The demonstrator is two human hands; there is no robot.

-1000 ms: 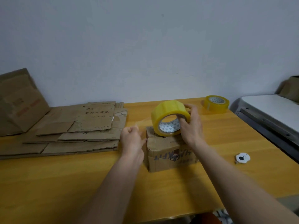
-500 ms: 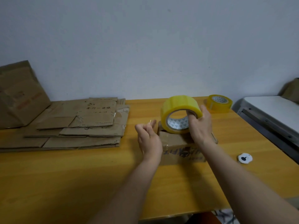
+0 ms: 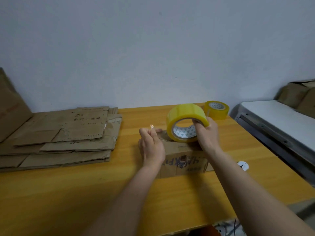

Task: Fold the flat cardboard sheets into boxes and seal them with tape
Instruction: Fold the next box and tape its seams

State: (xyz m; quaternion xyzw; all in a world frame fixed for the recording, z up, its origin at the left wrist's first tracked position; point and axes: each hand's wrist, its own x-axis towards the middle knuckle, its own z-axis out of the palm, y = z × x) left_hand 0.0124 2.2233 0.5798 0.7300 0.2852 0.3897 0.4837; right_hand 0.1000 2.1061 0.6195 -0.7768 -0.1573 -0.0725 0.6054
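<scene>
Right hand [image 3: 207,133] round glossy tape roll [image 3: 185,121]

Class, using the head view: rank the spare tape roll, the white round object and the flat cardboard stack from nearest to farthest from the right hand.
1. Spare tape roll, just behind the right hand.
2. White round object, near right.
3. Flat cardboard stack, far left.

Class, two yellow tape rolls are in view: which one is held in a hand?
The nearer tape roll, gripped by the right hand over the box; the far roll sits untouched on the table.
</scene>
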